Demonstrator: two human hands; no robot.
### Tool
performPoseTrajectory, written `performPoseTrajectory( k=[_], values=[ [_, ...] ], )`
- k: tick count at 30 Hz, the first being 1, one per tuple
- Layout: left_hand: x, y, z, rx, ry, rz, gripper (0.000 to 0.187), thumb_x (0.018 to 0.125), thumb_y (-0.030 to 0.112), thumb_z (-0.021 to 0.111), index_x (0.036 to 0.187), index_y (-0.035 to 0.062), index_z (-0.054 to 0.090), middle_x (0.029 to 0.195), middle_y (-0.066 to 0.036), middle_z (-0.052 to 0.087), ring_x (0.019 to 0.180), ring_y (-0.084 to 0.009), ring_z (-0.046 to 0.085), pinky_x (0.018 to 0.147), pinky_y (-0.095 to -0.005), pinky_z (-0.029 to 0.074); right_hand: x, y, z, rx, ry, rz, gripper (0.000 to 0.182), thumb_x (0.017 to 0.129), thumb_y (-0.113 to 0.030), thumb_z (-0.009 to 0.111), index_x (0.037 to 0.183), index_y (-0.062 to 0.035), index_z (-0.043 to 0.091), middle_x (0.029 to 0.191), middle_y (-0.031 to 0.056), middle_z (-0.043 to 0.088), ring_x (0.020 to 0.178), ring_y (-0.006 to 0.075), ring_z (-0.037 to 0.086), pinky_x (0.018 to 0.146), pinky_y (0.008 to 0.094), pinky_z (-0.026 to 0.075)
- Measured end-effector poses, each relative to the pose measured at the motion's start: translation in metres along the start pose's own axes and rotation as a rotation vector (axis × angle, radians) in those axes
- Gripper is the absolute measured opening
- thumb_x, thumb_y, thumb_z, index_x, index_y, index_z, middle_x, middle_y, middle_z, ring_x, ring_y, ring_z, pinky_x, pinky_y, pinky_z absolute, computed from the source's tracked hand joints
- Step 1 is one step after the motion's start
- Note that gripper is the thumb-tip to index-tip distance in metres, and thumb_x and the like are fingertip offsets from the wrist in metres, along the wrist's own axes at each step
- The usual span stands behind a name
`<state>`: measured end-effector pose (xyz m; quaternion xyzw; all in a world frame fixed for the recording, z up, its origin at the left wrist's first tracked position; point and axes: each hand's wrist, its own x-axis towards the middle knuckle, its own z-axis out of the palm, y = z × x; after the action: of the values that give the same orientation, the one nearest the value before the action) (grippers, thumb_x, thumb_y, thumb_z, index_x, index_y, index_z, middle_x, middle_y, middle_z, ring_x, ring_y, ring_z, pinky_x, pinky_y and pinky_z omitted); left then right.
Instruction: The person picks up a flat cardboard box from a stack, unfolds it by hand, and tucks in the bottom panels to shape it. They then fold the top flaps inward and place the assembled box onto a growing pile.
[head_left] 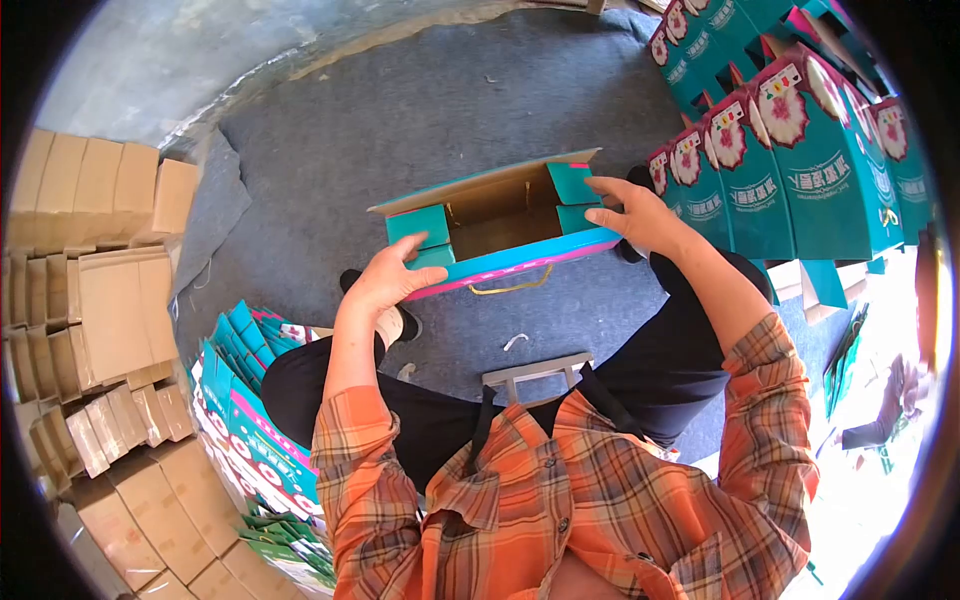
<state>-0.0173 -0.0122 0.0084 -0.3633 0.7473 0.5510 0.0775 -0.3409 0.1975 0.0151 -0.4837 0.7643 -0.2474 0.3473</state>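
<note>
A teal and pink cardboard box [500,262] lies in front of me with its long side open upward and its brown inside showing. Its far long flap stands up, and small teal end flaps are folded at both ends. A yellow cord handle [512,288] hangs on the near side. My left hand [388,274] is on the left end, thumb on the near edge and fingers over the end flap, spread apart. My right hand [642,212] is at the right end, fingers and thumb apart on the end flaps.
Assembled teal boxes [780,160] stand in rows at the right. Flat teal cartons [250,400] are stacked at lower left, beside brown cardboard boxes [125,310] along the left. A metal stool [538,372] is between my legs. Dark cloth [420,110] covers the floor.
</note>
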Motion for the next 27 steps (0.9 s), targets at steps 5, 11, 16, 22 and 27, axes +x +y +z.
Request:
performPoseTrajectory(
  k=[5,11,16,22,27],
  values=[
    [0.002,0.001,0.003,0.0,0.084,0.008,0.067,0.082,0.031,0.069,0.134,-0.0034,0.044,0.135,-0.026,0.048,0.126,-0.0337,0.046,0.105,-0.0406,0.037,-0.011,-0.013,-0.005,-0.165,0.211,-0.183,0.036,0.079,-0.021,0.071,0.111,-0.007,0.061,0.109,0.0135,0.062,0.102,0.0317,0.06,0.087,0.0387,0.046],
    [0.009,0.005,0.006,0.169,0.222,0.028,0.05,0.085,0.035,0.065,0.122,0.0011,0.058,0.122,-0.022,0.059,0.115,-0.0324,0.055,0.096,-0.0409,0.043,-0.013,-0.02,0.012,-0.542,0.242,-0.339,0.037,0.07,-0.008,0.072,0.104,-0.0099,0.06,0.106,0.0105,0.056,0.104,0.0285,0.054,0.085,0.0417,0.046],
    [0.017,-0.007,0.014,0.449,0.373,0.177,0.039,0.087,0.035,0.062,0.115,0.0079,0.062,0.112,-0.017,0.063,0.105,-0.0349,0.058,0.089,-0.0428,0.046,-0.007,-0.013,0.02,-0.753,0.298,-0.367,0.041,0.074,-0.007,0.065,0.114,-0.0116,0.059,0.118,0.0084,0.052,0.111,0.0264,0.05,0.088,0.0405,0.044],
    [0.009,0.001,0.035,0.593,0.54,0.278,0.038,0.082,0.028,0.066,0.114,0.0073,0.062,0.112,-0.015,0.059,0.106,-0.0344,0.055,0.09,-0.0425,0.044,-0.006,-0.011,0.03,-0.927,0.189,-0.363,0.052,0.075,-0.006,0.061,0.127,-0.0087,0.054,0.119,0.0087,0.052,0.113,0.0241,0.049,0.09,0.0361,0.042],
    [-0.014,0.01,0.062,0.812,0.556,0.408,0.077,0.06,0.022,0.083,0.129,0.0093,0.051,0.123,-0.01,0.049,0.116,-0.0327,0.047,0.1,-0.0503,0.036,-0.004,-0.012,0.034,-0.927,0.193,-0.336,0.051,0.075,-0.006,0.061,0.126,-0.0073,0.055,0.115,0.009,0.052,0.11,0.024,0.05,0.088,0.0351,0.043]
  ],
)
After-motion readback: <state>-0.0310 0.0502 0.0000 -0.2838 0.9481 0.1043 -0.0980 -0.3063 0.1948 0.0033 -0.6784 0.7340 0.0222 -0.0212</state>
